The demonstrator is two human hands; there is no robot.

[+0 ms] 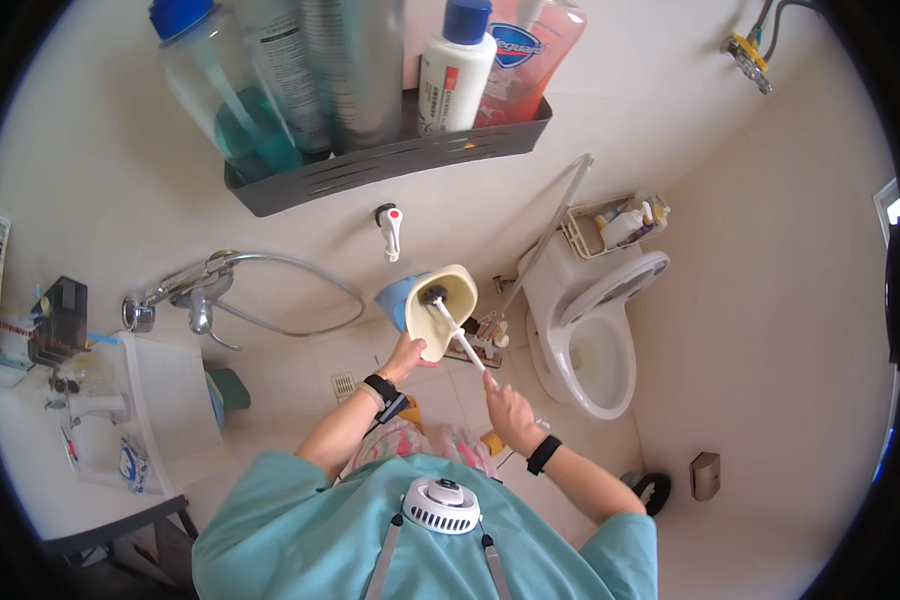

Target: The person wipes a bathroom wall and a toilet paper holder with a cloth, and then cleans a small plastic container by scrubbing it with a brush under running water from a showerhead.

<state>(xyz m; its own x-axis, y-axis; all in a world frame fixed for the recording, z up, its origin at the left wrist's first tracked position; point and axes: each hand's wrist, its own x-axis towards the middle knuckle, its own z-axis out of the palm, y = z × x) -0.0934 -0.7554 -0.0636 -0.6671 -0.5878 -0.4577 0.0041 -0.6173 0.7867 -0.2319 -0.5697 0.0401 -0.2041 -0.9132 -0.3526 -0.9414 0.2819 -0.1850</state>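
Note:
My left hand [406, 360] is closed on the near rim of a cream-coloured bin [461, 283], which is tilted so its inside faces me. My right hand [515, 416] grips the white handle of a brush [460, 336]. Its dark, round bristle head is inside the bin, against the inner wall. Just behind the bin, on its left, is a blue container [396, 301]; whether the two touch is hard to tell. A white tap [391, 234] with a red dot juts from the wall above them.
A grey wall shelf [390, 163] with several bottles hangs ahead. To the right stands a white toilet [600, 365], lid raised, with a basket of bottles [618, 222] on its tank. On the left are a shower mixer with hose [202, 292] and a washbasin [95, 440]. Small items sit on a floor rack [485, 345].

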